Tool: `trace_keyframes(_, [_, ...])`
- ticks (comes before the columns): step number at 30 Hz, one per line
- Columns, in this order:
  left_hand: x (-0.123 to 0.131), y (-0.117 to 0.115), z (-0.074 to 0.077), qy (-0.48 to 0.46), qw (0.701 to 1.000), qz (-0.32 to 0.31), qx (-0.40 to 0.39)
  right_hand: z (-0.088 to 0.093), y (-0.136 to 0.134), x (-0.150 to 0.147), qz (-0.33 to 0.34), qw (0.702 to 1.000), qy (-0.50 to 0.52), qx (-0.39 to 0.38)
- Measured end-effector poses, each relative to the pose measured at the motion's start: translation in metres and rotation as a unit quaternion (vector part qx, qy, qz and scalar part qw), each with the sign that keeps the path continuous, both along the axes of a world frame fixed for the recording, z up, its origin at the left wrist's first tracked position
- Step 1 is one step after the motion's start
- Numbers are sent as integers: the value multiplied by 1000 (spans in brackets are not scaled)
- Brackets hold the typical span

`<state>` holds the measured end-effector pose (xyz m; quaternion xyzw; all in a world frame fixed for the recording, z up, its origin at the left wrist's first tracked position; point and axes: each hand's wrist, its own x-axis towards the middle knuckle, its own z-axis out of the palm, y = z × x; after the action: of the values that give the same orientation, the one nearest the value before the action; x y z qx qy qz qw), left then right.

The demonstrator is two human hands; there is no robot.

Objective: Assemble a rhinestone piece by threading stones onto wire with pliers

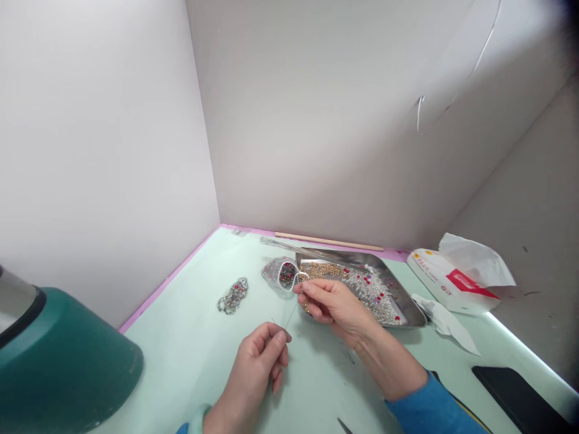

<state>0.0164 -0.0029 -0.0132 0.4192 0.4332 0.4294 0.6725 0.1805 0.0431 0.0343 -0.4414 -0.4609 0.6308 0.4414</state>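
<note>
My left hand (265,355) is closed, thumb and forefinger pinching the lower end of a thin grey strand (292,314). Higher and to the right, my right hand (337,304) pinches the strand's upper end between thumb and fingertips. Whether the strand is wire or thread cannot be made out. Behind the right fingertips lies a clear bag (271,272) of dark and red beads with a white-rimmed opening. A metal tray (414,307) of gold, clear, red and purple beads sits partly hidden behind the right hand. A small heap of beaded strings (234,295) lies left of the bag.
Long thin metal rods (289,246) rest across the tray's back edge, near a wooden stick (330,241) along the wall. To the right are a tissue pack (438,280), a crumpled tissue (446,322) and a black flat object (520,398). A large green object (67,361) stands left.
</note>
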Motion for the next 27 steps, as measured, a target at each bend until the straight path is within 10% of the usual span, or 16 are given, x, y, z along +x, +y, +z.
trace_keyframes(27, [-4,0,0,31,999,-16,30,-7,1,4,6,1000,9,16])
